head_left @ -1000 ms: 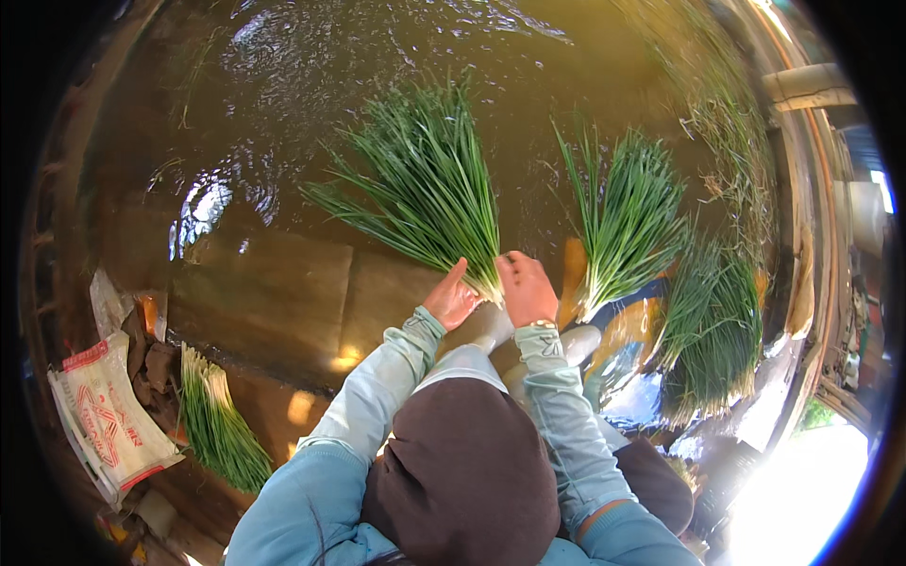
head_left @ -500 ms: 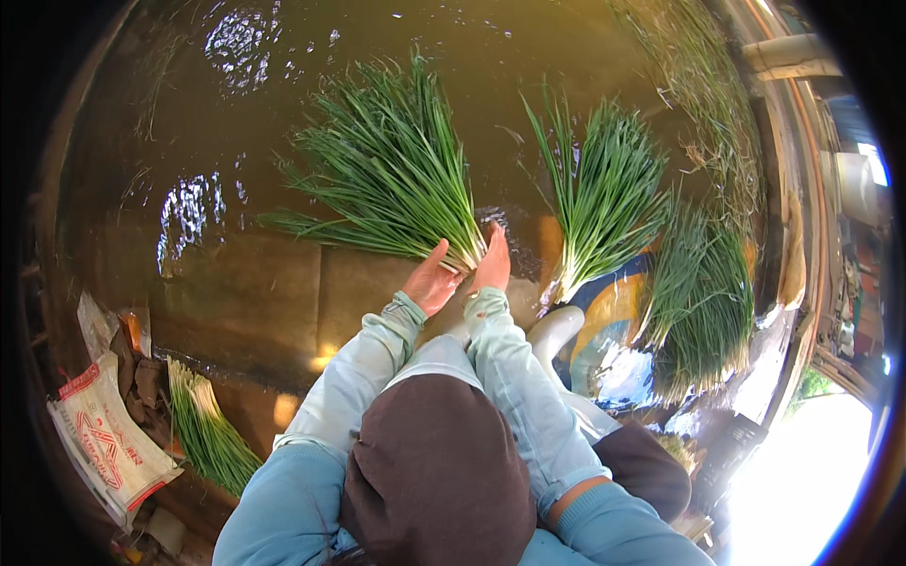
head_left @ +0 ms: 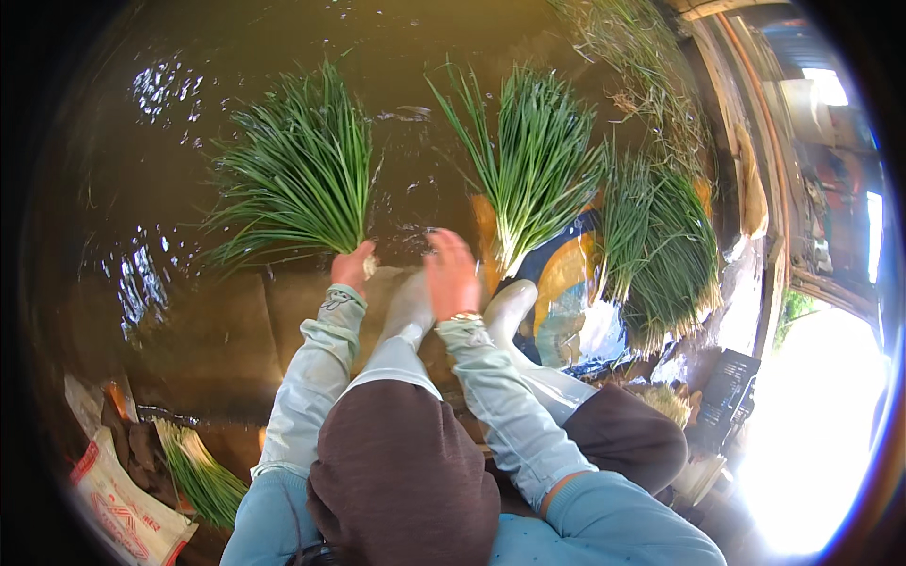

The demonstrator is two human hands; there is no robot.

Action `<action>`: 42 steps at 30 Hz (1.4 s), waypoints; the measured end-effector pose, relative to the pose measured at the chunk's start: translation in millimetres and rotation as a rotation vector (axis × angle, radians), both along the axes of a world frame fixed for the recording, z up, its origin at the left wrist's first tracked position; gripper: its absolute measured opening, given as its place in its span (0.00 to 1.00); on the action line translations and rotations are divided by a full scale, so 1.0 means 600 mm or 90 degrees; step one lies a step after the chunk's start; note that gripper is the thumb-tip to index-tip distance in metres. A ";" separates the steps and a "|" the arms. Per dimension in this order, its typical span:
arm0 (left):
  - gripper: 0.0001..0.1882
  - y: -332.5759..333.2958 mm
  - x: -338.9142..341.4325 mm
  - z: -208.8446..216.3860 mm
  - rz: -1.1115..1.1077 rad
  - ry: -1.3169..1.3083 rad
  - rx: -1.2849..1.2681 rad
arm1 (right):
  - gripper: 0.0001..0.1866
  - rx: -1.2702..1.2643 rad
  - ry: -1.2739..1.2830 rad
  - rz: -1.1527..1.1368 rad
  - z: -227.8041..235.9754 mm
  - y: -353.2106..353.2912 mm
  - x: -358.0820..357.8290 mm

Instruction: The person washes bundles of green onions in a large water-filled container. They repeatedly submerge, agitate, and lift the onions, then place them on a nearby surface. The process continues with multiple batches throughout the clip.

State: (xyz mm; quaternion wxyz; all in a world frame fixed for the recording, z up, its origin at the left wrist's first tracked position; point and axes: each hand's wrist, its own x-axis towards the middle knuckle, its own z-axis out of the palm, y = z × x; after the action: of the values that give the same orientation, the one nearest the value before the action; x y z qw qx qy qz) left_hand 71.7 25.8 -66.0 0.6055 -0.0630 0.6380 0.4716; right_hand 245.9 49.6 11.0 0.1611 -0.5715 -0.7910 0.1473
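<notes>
My left hand (head_left: 353,266) is closed around the pale root end of a bunch of green onions (head_left: 307,170). The long green leaves fan out away from me over the brown water (head_left: 406,141). Apart from that bunch, my right hand (head_left: 451,275) hangs between my two pale boots, its fingers loosely stretched and nothing visible in them. Just to its right, a second bunch of green onions (head_left: 543,151) lies with its white ends toward me. Farther right is a heap of green onions (head_left: 665,245), roots toward me.
At the lower left lie another green onion bundle (head_left: 203,476) and a white-and-red sack (head_left: 127,505). Loose leaf scraps (head_left: 646,66) float at the far right by a wooden edge (head_left: 731,113). A dark crate (head_left: 722,396) stands at the right. My left boot (head_left: 408,311) is in front of me.
My right hand has come off the bunch and moved apart from it. My left hand now grips the root end alone. The whole view has shifted, with things now farther left.
</notes>
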 end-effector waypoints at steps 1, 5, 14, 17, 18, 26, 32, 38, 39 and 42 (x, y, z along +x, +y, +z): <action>0.10 -0.001 -0.005 0.004 -0.028 0.052 -0.052 | 0.14 0.005 0.166 -0.134 0.017 0.002 0.042; 0.09 0.009 -0.007 0.053 0.086 -0.346 0.198 | 0.15 0.028 0.083 -0.235 0.045 0.053 0.130; 0.09 0.033 0.039 0.126 0.096 -0.501 0.317 | 0.18 0.061 -0.353 -0.214 -0.017 0.137 0.117; 0.09 0.025 0.041 0.116 0.081 -0.490 0.302 | 0.18 -0.034 -0.262 -0.216 -0.011 0.142 0.137; 0.09 0.022 0.042 0.113 0.079 -0.484 0.296 | 0.14 0.003 -0.253 -0.198 -0.003 0.144 0.140; 0.11 0.017 0.070 0.131 -0.021 -0.459 0.291 | 0.15 -0.195 -0.077 -0.213 0.095 0.088 0.020; 0.11 0.003 0.069 0.125 -0.057 -0.454 0.225 | 0.22 -0.144 0.028 -0.118 0.071 -0.001 0.010; 0.16 0.011 0.076 0.123 -0.038 -0.409 0.160 | 0.31 -0.068 0.242 -0.541 -0.039 0.040 0.246; 0.17 0.016 0.077 0.126 -0.043 -0.471 0.222 | 0.31 -0.118 0.482 -0.649 -0.061 0.052 0.273; 0.20 0.029 0.081 0.142 -0.019 -0.546 0.278 | 0.26 -0.386 0.541 -0.494 -0.094 0.081 0.328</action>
State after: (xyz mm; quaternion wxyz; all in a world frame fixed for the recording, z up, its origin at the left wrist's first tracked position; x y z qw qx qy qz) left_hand 120.1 43.4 19.1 0.8196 -0.1140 0.2174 0.5176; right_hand 442.7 98.5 -45.6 0.3329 -0.7276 -0.3179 0.5086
